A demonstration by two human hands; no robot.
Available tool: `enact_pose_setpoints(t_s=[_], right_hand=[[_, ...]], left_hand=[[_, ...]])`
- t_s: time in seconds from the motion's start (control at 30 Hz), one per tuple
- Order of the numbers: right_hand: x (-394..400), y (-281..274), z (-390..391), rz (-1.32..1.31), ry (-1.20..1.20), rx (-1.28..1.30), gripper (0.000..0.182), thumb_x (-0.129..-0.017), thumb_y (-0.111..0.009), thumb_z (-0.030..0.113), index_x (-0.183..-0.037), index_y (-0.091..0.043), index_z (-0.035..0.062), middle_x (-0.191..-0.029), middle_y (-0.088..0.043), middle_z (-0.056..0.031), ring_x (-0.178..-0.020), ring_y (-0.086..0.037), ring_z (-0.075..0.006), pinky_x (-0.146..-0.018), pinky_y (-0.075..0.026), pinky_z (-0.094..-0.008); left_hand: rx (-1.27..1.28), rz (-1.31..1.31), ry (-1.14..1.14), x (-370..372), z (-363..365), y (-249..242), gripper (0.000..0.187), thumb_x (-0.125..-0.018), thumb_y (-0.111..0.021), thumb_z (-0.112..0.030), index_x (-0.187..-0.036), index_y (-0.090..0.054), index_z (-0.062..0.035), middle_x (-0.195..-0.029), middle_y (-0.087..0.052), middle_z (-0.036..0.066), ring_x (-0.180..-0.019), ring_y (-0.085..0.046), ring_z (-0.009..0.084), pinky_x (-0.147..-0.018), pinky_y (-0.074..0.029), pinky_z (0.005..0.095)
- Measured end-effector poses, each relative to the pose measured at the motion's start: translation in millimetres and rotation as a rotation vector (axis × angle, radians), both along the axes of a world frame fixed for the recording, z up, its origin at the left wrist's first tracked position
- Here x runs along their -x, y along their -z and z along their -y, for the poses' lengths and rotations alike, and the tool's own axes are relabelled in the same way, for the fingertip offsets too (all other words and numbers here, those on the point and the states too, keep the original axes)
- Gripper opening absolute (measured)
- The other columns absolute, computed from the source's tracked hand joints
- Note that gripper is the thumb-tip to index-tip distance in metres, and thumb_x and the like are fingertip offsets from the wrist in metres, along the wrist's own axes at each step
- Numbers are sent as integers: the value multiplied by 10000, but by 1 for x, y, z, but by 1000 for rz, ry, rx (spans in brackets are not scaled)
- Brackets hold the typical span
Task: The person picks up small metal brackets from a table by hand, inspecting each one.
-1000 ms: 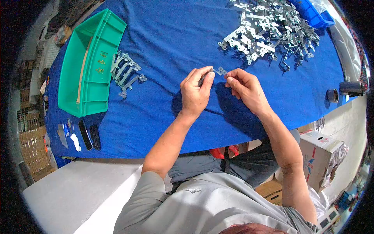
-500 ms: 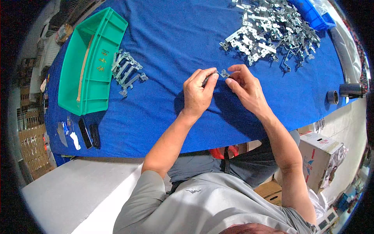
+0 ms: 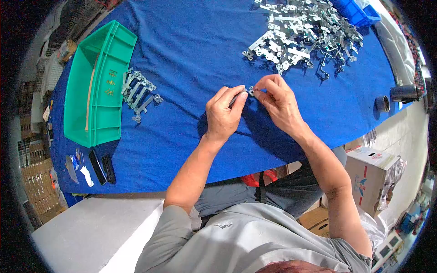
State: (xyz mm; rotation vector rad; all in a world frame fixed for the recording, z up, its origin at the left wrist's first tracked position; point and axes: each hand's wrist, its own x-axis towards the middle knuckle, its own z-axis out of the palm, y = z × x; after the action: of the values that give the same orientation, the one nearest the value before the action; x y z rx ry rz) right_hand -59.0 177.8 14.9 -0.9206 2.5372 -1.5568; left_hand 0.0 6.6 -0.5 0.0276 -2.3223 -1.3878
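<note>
A small metal bracket shows between my two hands, over the blue cloth. My left hand is closed round its near part, and a dark piece shows between thumb and fingers. At the bracket's free end, my right hand has thumb and fingertips pinched together. Whatever those fingertips hold is too small to make out. To the left, several flat metal brackets lie in a group beside the green bin. A large heap of similar metal brackets spreads over the cloth at the far right.
Small brass-coloured pieces show against the green bin's side. A blue bin stands behind the heap. Dark cylinders are at the right edge. A black phone-like object and small tools lie front left. A cardboard box stands below right.
My right thumb and fingers have closed from apart to a pinch at the bracket's end. The whole view has shifted slightly; my left hand keeps its grip.
</note>
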Motion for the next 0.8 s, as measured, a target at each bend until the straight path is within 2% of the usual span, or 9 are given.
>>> enact_pose_setpoints(t_s=[0.1, 0.17, 0.2, 0.23, 0.3, 0.33, 0.6, 0.8], right_hand=[[3, 0, -1, 68, 21, 100, 126, -958, -647, 121, -1032, -642, 19, -905, -615, -107, -752, -576, -206, -707, -485, -339], [5, 4, -2, 132, 113, 152, 135, -974, -642, 141, -1037, -640, 22, -891, -629, -98, -764, -578, -173, -702, -481, -324], [4, 2, -2, 236, 110, 180, 157, -994, -624, 171, -1029, -639, 19, -866, -652, -82, -751, -584, -126, -666, -482, -295], [5, -3, -3, 238, 106, 185, 157, -994, -624, 171, -1029, -639, 19, -866, -652, -82, -751, -584, -126, -666, -482, -295], [6, -14, -5, 667, 5, 83, 185, -1008, -603, 192, -1025, -639, 12, -846, -669, -54, -721, -587, -92, -629, -486, -271], [5, -12, -4, 663, -25, 26, 201, -1017, -586, 200, -1032, -638, 7, -845, -668, -29, -697, -583, -80, -604, -486, -258], [1, -3, -2, 667, -96, 75, 179, -1009, -588, 163, -1065, -628, -3, -854, -669, -38, -708, -590, -94, -629, -499, -268], [3, 4, -5, 416, -66, -14, 168, -971, -629, 119, -1082, -613, -6, -864, -675, -83, -729, -614, -125, -646, -506, -302]], left_hand=[[7, 21, 6, -1, 1, -3, 172, -888, -720, -69, -1042, -735, 6, -832, -687, 104, -722, -648, 156, -650, -506, 289], [-2, 33, -1, -1, 0, -3, 171, -890, -720, -72, -1042, -735, 5, -832, -688, 101, -733, -651, 154, -663, -509, 284], [-29, 28, -38, 0, 1, -2, 170, -899, -714, -72, -1049, -732, 6, -850, -693, 94, -757, -651, 144, -685, -513, 279], [-57, 22, -74, 0, 2, -2, 170, -908, -707, -71, -1057, -730, 7, -868, -699, 86, -780, -651, 135, -707, -517, 274], [-108, 32, -84, 0, 4, 3, 170, -920, -698, -72, -1067, -727, 8, -896, -701, 81, -810, -651, 128, -729, -520, 270], [-165, 40, -90, 1, 5, 5, 171, -931, -689, -72, -1077, -723, 9, -924, -704, 76, -839, -650, 120, -752, -523, 266], [-143, 38, -62, 1, 6, 7, 172, -937, -687, -73, -1084, -720, 12, -958, -706, 81, -858, -651, 116, -746, -524, 265], [-92, 57, -68, 0, 5, 0, 164, -921, -705, -81, -1056, -729, 9, -912, -716, 89, -810, -662, 122, -715, -525, 270]])
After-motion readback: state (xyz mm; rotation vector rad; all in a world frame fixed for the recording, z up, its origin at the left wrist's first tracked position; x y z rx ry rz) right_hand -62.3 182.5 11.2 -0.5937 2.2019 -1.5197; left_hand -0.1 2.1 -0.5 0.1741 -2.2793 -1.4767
